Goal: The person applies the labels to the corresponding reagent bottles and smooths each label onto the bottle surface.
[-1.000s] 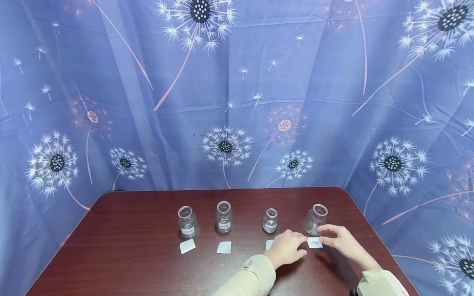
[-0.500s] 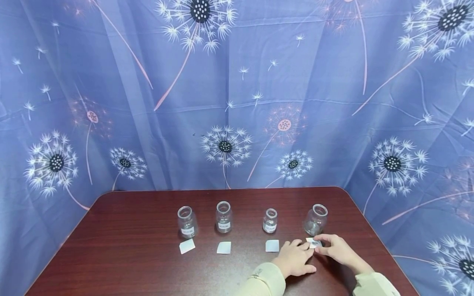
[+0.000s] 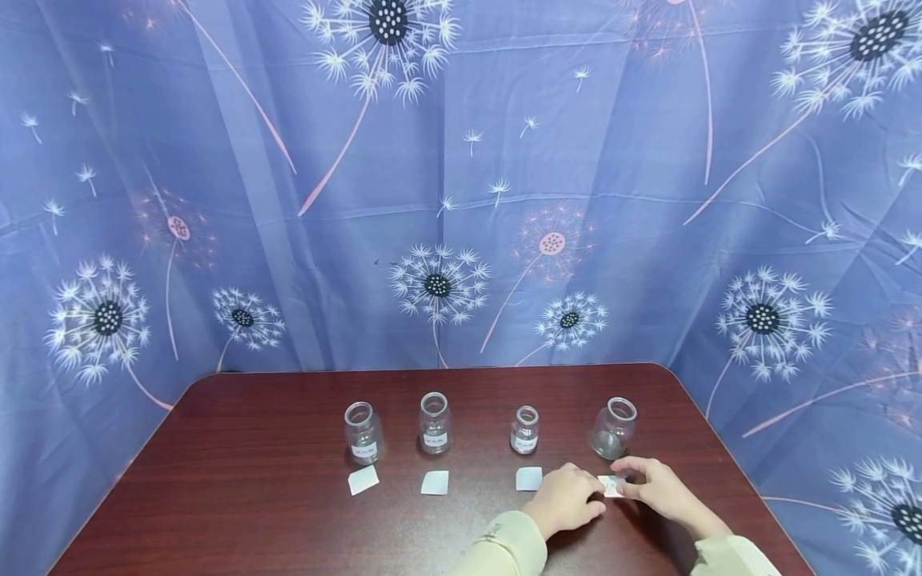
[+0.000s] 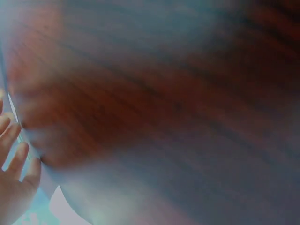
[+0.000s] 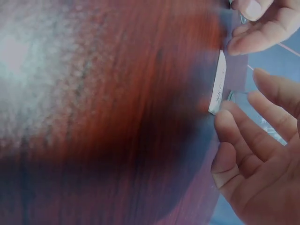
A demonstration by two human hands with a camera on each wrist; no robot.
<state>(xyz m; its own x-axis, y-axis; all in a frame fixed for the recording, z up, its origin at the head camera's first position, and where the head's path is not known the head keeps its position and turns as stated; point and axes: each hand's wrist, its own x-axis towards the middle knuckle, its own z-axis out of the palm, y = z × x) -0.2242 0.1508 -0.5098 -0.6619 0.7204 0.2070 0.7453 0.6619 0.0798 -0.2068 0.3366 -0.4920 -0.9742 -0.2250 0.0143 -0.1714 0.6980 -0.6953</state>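
A small white label with print (image 3: 610,486) lies on the table between my two hands. At its left edge are the fingertips of my left hand (image 3: 564,500), held over the table with relaxed fingers. My right hand (image 3: 663,494) reaches in from the right, its fingers at the label's right end. In the right wrist view the label (image 5: 218,83) is seen edge-on near the right fingertips, with no pinch visible. The left wrist view shows my left hand (image 4: 18,187) with its fingers spread. Just behind the label stands an unlabelled glass jar (image 3: 612,438).
Three more glass jars, the left one (image 3: 363,436), a middle one (image 3: 434,424) and a small one (image 3: 524,432), each bear a label. White paper pieces, a left one (image 3: 363,480), a middle one (image 3: 434,482) and a right one (image 3: 529,478), lie before them.
The label has shifted slightly toward me; it looked tilted half a second ago. My left hand moved right, then slightly back left. My right hand came nearer to me with the label.
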